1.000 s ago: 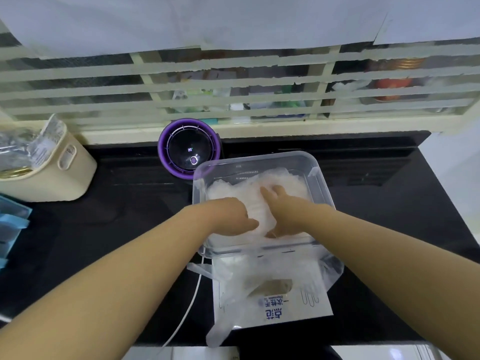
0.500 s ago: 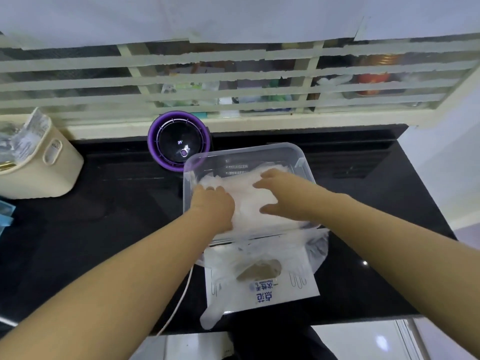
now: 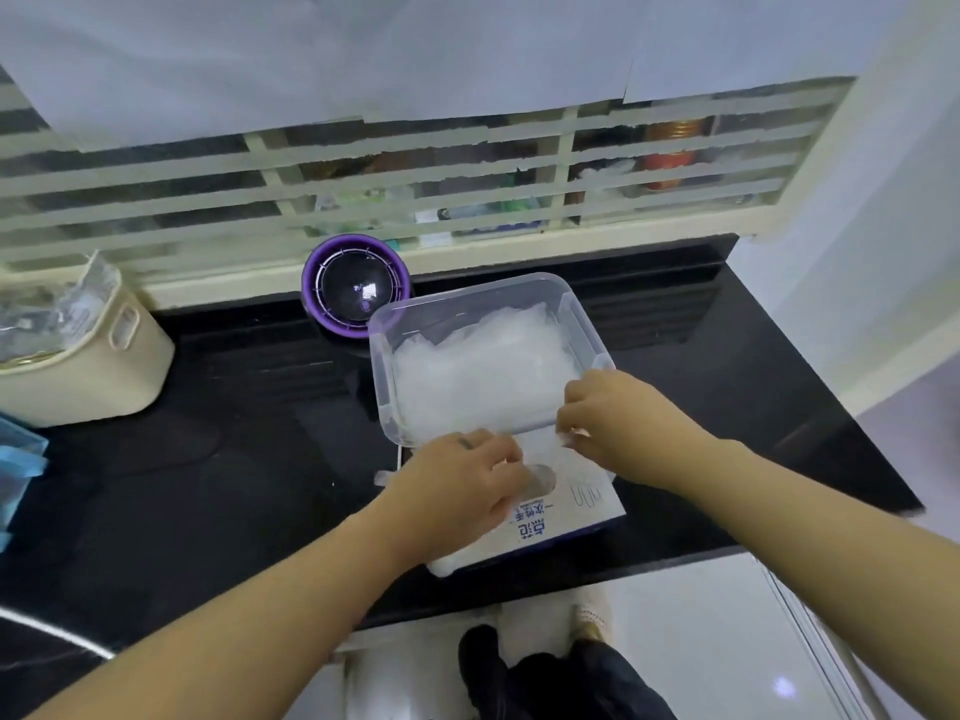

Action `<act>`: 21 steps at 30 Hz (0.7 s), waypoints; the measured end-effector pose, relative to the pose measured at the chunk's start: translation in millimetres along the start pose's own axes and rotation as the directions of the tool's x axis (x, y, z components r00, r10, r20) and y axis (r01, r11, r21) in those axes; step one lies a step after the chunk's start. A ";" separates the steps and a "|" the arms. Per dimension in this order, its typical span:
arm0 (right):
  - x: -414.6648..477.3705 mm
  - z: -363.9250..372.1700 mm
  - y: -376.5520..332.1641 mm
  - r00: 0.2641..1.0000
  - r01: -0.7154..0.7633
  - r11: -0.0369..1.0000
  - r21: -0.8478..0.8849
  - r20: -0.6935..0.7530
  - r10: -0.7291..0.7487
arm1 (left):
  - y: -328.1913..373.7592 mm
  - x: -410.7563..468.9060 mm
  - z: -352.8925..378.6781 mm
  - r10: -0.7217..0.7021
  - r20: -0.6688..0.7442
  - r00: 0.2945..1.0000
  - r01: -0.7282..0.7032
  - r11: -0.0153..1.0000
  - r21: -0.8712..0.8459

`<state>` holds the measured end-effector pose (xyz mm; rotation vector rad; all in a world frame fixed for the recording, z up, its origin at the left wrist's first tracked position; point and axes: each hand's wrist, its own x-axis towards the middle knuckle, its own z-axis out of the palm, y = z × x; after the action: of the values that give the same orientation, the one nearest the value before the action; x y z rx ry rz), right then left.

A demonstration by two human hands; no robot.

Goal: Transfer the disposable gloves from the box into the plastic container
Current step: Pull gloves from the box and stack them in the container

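Gleaming black countertop under taped window; left hand, right hand at box, grasp unclear.

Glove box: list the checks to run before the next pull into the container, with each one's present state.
1. Plastic container open, no lid on it: ok.
2. Room above the gloves in it: ok.
3. Box opening faces up, left hand at it: ok.
4. More gloves inside the box: cannot tell.
5. Right hand pinching a glove: cannot tell.
6. Loose glove at the box's near corner, outside the container: not ok.
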<state>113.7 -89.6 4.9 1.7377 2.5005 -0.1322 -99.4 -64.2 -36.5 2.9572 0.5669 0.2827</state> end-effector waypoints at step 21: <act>13.5 -28.0 -44.0 0.759 -0.074 -0.550 0.832 0.405 0.510 | 5.9 14.1 -66.9 -0.590 0.534 0.605 0.309 -0.444 -0.841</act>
<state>67.0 -88.8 31.8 2.8827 0.8205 -3.0607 -98.1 -59.0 31.9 0.8099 0.9944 0.5509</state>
